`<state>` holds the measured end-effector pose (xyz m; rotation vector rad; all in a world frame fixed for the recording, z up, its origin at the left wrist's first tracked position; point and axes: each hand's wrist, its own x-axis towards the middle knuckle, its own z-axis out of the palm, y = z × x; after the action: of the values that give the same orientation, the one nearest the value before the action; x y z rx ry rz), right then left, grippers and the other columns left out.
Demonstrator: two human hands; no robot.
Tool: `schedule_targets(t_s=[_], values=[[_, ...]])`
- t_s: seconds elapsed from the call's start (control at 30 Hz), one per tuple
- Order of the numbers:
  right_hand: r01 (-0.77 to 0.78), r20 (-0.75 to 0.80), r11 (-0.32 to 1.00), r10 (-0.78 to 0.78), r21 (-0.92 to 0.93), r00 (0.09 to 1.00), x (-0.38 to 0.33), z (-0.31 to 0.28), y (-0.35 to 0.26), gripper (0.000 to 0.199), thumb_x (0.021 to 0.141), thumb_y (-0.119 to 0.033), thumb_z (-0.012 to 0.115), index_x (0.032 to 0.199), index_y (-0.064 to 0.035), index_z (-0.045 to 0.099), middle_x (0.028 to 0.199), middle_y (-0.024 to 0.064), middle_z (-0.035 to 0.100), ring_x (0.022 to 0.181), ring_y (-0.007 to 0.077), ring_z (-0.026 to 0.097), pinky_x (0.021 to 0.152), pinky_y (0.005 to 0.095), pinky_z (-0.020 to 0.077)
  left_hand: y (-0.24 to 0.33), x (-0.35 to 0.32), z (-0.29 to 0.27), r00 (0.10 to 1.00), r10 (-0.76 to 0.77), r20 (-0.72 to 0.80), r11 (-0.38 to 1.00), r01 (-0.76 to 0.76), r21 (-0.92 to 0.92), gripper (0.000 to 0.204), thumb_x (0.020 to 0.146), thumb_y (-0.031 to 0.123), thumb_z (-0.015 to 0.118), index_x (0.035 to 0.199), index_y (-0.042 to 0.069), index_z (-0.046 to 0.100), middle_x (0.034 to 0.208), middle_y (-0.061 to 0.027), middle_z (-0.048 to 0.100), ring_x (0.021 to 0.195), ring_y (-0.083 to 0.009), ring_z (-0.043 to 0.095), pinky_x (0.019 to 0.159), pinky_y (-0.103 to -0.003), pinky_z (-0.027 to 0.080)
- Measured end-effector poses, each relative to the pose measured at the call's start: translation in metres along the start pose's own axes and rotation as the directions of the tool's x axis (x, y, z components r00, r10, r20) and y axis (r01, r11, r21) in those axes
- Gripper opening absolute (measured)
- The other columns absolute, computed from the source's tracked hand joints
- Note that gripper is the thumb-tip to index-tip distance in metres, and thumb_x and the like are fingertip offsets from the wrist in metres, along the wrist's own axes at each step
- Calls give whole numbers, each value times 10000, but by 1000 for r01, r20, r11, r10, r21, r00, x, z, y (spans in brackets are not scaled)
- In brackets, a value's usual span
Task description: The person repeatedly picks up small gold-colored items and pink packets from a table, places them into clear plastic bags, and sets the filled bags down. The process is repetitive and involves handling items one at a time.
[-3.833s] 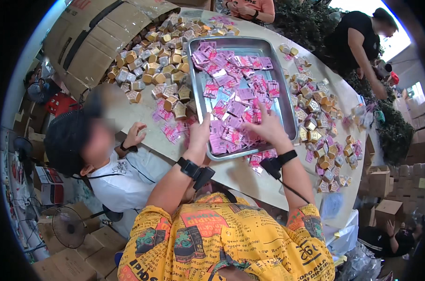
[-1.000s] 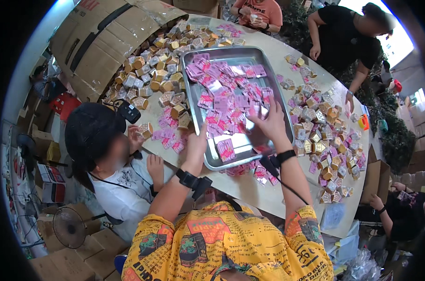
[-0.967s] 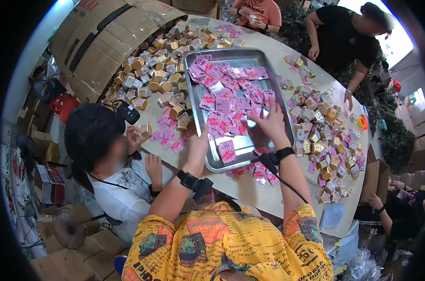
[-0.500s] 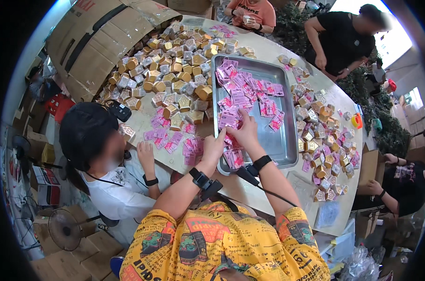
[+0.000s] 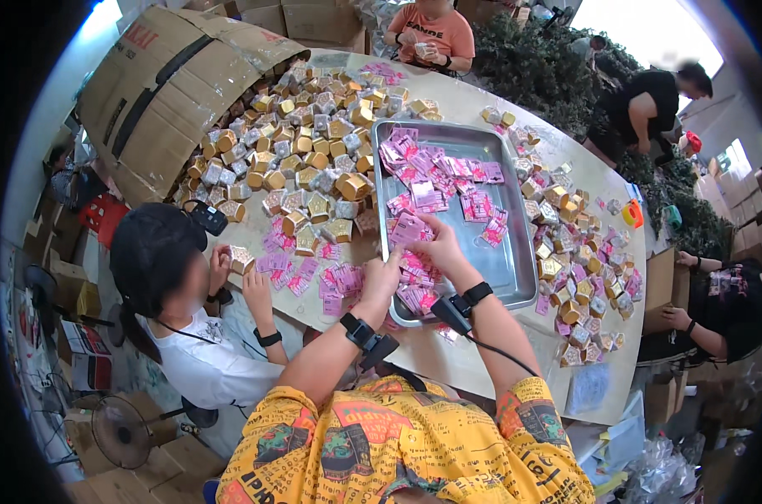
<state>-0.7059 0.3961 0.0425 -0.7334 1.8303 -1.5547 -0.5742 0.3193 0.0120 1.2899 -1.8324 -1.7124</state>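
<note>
Tray [image 5: 499, 265]: long axis pointing away, far end leftward | left fingers [image 5: 388, 265]: gripping it | right fingers [image 5: 436, 230]: pinching packets [image 5: 408, 228]

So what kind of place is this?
Probably a packing workshop: small gold many-sided pieces lie heaped on a pale table, a shiny rectangular metal tray holds small flat pink packets, and a big brown cardboard box sits beside the heap.

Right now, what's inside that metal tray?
The metal tray holds pink packets, mostly toward its left and far sides; bare metal shows lower right. The right hand covers some; anything beneath the packets is hidden.
</note>
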Motion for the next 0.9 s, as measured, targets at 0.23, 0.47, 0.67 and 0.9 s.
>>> schedule_targets(t_s=[0.23,0.47,0.67,0.9], values=[[114,-153,961,-77,253,985,-4,-45,-16,498,691,72,687,1166,3,552,884,46,643,647,94,600,544,216,477,-1,20,-7,982,187,-40,981,-189,-48,566,864,448,550,794,-108,626,702,-241,627,674,-331,623,645,-424,449],[157,-265,947,-80,282,961,-58,-106,-60,453,724,46,657,1164,28,550,967,88,647,779,117,621,666,228,505,32,22,-71,969,49,-244,997,-34,63,540,872,435,560,814,-96,638,686,-149,634,622,-250,589,605,-395,438],[-9,-424,981,-76,-196,902,-100,-141,145,437,686,62,642,1117,18,586,988,73,642,824,139,609,739,265,503,33,36,-88,942,120,-314,988,-81,134,502,894,390,547,811,-100,615,658,-123,608,596,-205,548,583,-396,423],[-237,-383,617,-113,-750,917,-81,-85,57,768,623,-172,781,1303,-114,427,1304,226,401,1150,363,452,943,427,407,4,38,-107,897,236,-373,970,-238,42,499,888,396,557,799,-93,603,671,-87,580,628,-147,499,565,-383,398]])
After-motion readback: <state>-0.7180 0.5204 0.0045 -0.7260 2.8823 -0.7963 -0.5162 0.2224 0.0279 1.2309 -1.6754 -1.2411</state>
